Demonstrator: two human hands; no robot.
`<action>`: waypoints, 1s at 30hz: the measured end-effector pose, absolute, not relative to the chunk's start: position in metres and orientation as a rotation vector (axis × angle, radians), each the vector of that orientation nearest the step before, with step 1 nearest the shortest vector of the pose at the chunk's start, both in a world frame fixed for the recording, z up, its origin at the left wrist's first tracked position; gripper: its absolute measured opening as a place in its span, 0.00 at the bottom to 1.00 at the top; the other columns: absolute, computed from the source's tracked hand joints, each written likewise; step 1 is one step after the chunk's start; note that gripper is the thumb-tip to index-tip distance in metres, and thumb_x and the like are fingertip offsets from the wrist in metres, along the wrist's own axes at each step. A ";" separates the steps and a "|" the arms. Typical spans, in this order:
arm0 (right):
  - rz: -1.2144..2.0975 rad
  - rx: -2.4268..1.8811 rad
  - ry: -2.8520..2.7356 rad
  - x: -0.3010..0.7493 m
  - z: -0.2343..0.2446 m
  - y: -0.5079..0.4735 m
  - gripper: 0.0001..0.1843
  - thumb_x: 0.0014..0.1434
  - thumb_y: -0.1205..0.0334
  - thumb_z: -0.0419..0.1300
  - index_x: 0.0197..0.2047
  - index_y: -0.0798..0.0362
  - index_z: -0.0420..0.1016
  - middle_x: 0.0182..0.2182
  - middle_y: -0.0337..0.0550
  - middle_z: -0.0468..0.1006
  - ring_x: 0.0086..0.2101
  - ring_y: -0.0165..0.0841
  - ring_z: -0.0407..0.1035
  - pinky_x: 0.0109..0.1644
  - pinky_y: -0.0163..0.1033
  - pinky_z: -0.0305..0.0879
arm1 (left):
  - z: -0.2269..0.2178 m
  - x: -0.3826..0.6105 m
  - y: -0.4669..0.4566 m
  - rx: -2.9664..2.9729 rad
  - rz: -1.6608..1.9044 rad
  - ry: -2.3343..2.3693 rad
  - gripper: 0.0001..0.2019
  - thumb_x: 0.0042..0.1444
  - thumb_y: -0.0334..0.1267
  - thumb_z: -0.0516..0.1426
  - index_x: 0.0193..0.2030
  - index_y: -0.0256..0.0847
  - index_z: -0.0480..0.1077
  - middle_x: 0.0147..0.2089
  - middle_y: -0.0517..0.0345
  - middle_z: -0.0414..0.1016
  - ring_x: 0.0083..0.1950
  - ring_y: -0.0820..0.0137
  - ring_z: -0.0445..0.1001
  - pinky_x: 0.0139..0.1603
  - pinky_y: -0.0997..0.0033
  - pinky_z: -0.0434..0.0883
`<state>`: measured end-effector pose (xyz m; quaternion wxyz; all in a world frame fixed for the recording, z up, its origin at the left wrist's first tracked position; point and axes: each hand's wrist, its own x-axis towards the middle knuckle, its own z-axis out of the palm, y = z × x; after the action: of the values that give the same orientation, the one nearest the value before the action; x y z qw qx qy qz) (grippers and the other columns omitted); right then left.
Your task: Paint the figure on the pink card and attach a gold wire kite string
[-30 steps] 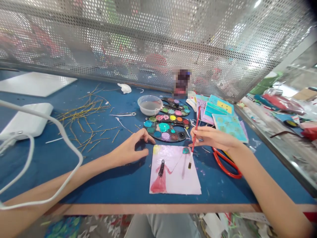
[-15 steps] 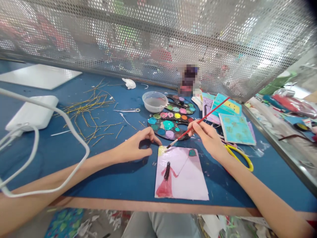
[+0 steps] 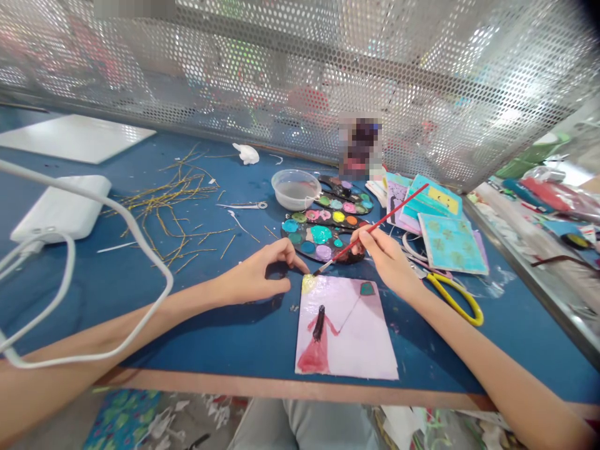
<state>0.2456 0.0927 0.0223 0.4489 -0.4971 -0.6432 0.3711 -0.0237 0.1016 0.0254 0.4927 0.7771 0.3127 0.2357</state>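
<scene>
My right hand (image 3: 385,256) pinches a red-handled paintbrush (image 3: 375,228), whose tip touches the yellow patch at the top left corner of a small painted card (image 3: 347,331). The card shows a pink-dressed figure and a kite on a pale ground. My left hand (image 3: 260,275) rests on the blue table just left of the card, fingers curled, one fingertip at the card's top left corner. A dark paint palette (image 3: 321,240) with coloured wells lies just behind the card.
A water bowl (image 3: 296,189) and a second palette (image 3: 344,197) sit farther back. Painted cards (image 3: 443,240) and yellow-handled scissors (image 3: 457,297) lie to the right. Gold wire scraps (image 3: 169,206), a white box (image 3: 60,209) with cable lie left. Perforated metal screen behind.
The brush swung from upright over the card's right side to slanting left, its tip now on the yellow corner. The left hand stayed put. The view shifted slightly.
</scene>
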 end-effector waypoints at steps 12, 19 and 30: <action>0.901 -1.226 -1.600 0.245 0.025 0.091 0.24 0.64 0.36 0.54 0.37 0.50 0.71 0.27 0.39 0.72 0.33 0.33 0.68 0.43 0.40 0.67 | 0.028 -0.023 0.100 1.909 0.575 0.789 0.13 0.46 0.28 0.52 0.34 0.46 0.51 0.47 0.51 0.80 0.49 0.66 0.74 0.53 0.59 0.68; 0.921 -1.227 -1.616 0.243 0.025 0.090 0.25 0.63 0.35 0.54 0.36 0.50 0.71 0.27 0.39 0.73 0.32 0.33 0.69 0.43 0.40 0.68 | 0.029 -0.023 0.101 1.920 0.576 0.803 0.14 0.47 0.28 0.53 0.34 0.46 0.50 0.46 0.51 0.80 0.47 0.67 0.74 0.52 0.59 0.69; 0.878 -1.219 -1.601 0.244 0.028 0.090 0.24 0.63 0.36 0.54 0.36 0.49 0.72 0.27 0.39 0.73 0.32 0.33 0.69 0.43 0.40 0.68 | 0.027 -0.023 0.101 1.918 0.588 0.786 0.13 0.47 0.28 0.53 0.34 0.45 0.51 0.46 0.53 0.80 0.46 0.68 0.73 0.50 0.62 0.67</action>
<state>0.2436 0.0899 0.0276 0.4556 -0.4944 -0.6490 0.3560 -0.0231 0.1013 0.0265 0.4737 0.7839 0.3215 0.2403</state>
